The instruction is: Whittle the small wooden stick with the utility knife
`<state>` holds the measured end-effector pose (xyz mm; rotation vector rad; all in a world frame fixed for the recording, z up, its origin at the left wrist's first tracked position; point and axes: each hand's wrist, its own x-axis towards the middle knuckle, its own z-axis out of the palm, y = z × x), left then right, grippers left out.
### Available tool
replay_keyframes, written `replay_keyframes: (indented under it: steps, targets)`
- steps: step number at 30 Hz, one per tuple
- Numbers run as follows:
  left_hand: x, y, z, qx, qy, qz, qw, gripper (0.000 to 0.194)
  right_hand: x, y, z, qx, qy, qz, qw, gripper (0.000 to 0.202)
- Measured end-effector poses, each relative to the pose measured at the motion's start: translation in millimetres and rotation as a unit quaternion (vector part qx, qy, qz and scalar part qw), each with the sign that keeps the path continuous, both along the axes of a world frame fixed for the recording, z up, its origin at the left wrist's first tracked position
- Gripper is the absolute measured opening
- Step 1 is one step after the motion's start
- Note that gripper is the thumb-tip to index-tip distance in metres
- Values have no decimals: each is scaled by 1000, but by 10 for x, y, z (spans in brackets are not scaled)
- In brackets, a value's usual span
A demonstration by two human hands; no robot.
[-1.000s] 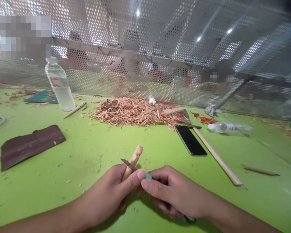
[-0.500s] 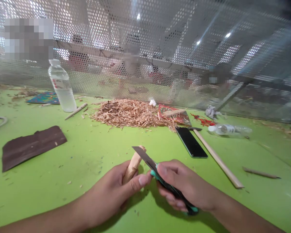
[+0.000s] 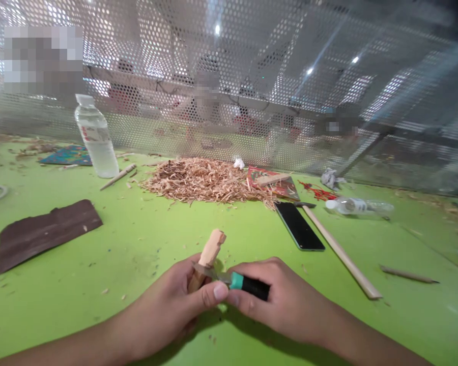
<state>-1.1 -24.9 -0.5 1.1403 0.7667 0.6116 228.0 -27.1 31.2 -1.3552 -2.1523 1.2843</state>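
My left hand (image 3: 183,300) is closed around a short piece of wood (image 3: 212,246), whose pale, cut upper end sticks up above the fingers. In my right hand (image 3: 278,300) is a carving knife (image 3: 248,285) with a black and teal handle. Its blade lies across the wood just above my left thumb, touching it. The left thumb rests close to where blade and handle meet. The lower end of the wood is hidden in my palm.
Beyond my hands lies a heap of wood shavings (image 3: 202,180). A phone (image 3: 299,226), a hammer (image 3: 339,249) and a pencil (image 3: 408,274) are to the right. On the left are brown sandpaper (image 3: 49,231) and an upright water bottle (image 3: 97,140). A perforated screen (image 3: 168,86) rises behind.
The knife has swung from pointing up past the wood's top to lying across it lower down. My right hand has turned over with it; the left keeps its hold on the wood.
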Motion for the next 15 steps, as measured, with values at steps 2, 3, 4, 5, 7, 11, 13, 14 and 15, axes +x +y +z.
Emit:
replay_keyframes:
  steps: [2,3,4,5,7,11,13,14,15]
  targets:
    - [10,0,13,-13,-19,-9,1000,50,1,-3,-15,-1,-1,-1,1000,42]
    - [13,-1,21,-15,-29,-10,999,49,1,-7,-19,-3,0,-2,1000,42]
    - [15,-2,30,-12,-32,-10,999,49,0,-11,-22,-4,1,-3,1000,42]
    - [14,-5,37,-5,-30,-5,1000,49,-3,-14,-22,-6,4,-3,1000,42]
    - [8,-17,45,14,17,-3,1000,48,-15,-20,-19,-11,12,-1,1000,40]
    - [8,-56,38,52,122,31,991,53,-48,-38,-11,-5,0,-17,1000,32]
    - [16,-73,29,59,149,33,987,56,-63,-54,-15,14,-16,-23,1000,29]
    - [20,-80,25,58,155,24,986,57,-70,-63,-21,27,-22,-23,999,27]
    - [22,-86,22,57,159,25,985,57,-77,-72,-31,41,-25,-22,999,26]
